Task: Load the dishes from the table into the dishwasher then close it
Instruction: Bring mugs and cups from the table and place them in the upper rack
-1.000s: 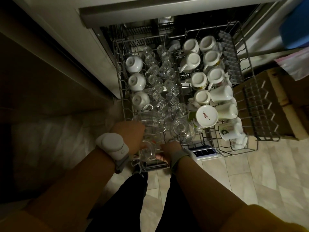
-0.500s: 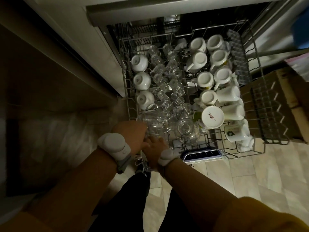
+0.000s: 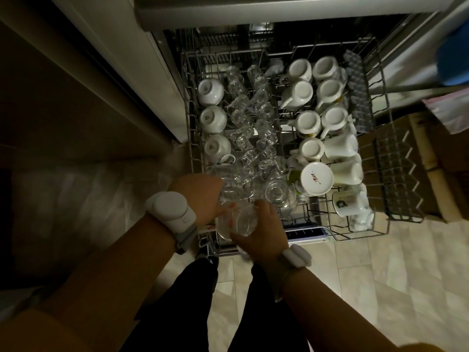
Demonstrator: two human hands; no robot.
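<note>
Gripping a glass (image 3: 238, 219) with both hands, right hand (image 3: 261, 232) and left hand (image 3: 200, 196), seemingly, at near edge of rack (image 3: 360, 232).

Three white bowls (image 3: 211, 89) on the left, about twelve white mugs (image 3: 299, 94) on the right, many clear glasses (image 3: 264, 128) between, too crowded to count
</note>
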